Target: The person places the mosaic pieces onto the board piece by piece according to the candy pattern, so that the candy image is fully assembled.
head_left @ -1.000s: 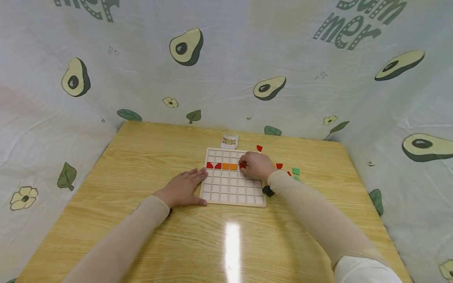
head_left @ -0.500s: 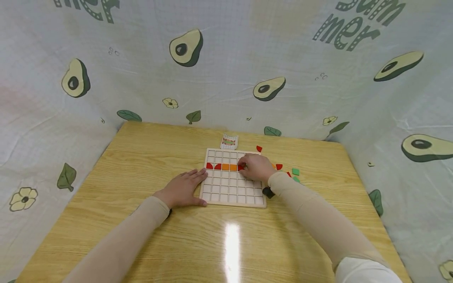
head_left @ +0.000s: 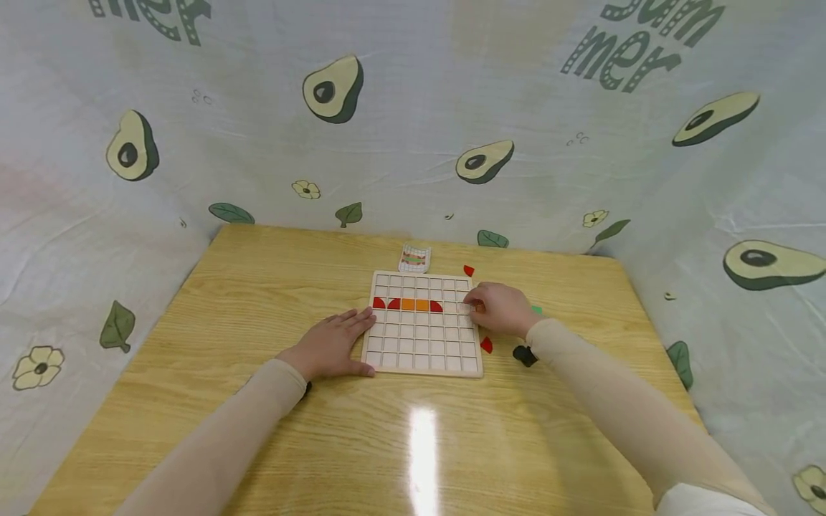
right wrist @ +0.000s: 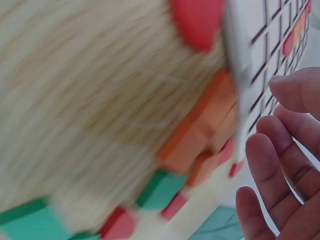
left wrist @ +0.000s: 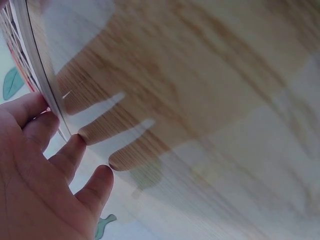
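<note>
A pale wooden grid board (head_left: 422,347) lies on the table. One row of it holds two red quarter-round pieces (head_left: 394,304) at the left, an orange stretch (head_left: 416,305), then another red quarter-round piece (head_left: 436,307). My left hand (head_left: 332,345) rests at the board's left edge with fingers spread and straight. At the right edge is my right hand (head_left: 500,308); the right wrist view shows its thumb and fingers apart, slightly bent, nothing between them. Beside it in that view lie orange blocks (right wrist: 200,125), green blocks (right wrist: 160,190) and red pieces (right wrist: 200,20).
A small printed pattern card (head_left: 414,259) lies behind the board. Loose red pieces lie off its back right corner (head_left: 468,271) and by its right edge. A green block (head_left: 537,309) shows past the right hand. A patterned cloth (head_left: 413,107) hangs behind the table.
My right hand has let go of the red piece, now in the row beside the orange, and moved right to the board's edge. The left hand stays put.
</note>
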`<state>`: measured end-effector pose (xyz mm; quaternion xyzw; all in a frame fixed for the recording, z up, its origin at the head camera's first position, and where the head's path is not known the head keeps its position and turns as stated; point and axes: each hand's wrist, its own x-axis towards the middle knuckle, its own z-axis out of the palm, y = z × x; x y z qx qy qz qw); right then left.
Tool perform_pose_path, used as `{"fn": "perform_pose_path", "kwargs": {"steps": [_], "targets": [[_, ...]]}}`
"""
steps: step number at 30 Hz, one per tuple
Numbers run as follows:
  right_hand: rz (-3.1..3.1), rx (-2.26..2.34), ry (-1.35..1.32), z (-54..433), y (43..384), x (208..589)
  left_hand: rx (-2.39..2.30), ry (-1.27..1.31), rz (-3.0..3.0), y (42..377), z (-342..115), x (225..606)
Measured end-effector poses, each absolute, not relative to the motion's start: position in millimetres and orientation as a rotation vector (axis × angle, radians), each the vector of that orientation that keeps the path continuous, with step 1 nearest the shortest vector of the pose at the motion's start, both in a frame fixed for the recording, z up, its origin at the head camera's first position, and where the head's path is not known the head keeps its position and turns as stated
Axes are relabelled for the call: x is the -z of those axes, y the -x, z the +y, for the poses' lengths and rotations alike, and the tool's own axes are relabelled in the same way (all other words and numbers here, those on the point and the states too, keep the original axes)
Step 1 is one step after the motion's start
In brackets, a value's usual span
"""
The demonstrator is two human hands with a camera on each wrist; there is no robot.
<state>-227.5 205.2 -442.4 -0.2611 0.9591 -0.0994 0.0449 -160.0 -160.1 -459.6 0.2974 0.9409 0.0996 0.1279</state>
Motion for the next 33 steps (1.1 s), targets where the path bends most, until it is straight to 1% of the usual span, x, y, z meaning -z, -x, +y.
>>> {"fn": "perform_pose_path", "kwargs": {"steps": [9,15,25,33], "targets": [[2.950,0.339,0.736,259,210,444,-0.300,-0.880,2.740,161,-161,463],[2.980,0.348,0.675,285,209,449,-0.305,-0.880,2.737,160,-160,461],[3.021,0.321,0.696,295,210,452,-0.313,-0.891,2.738,159,-159,458],[2.993,0.272,0.633,297,205,454,-0.318,-0.890,2.741,159,-159,458]]}}
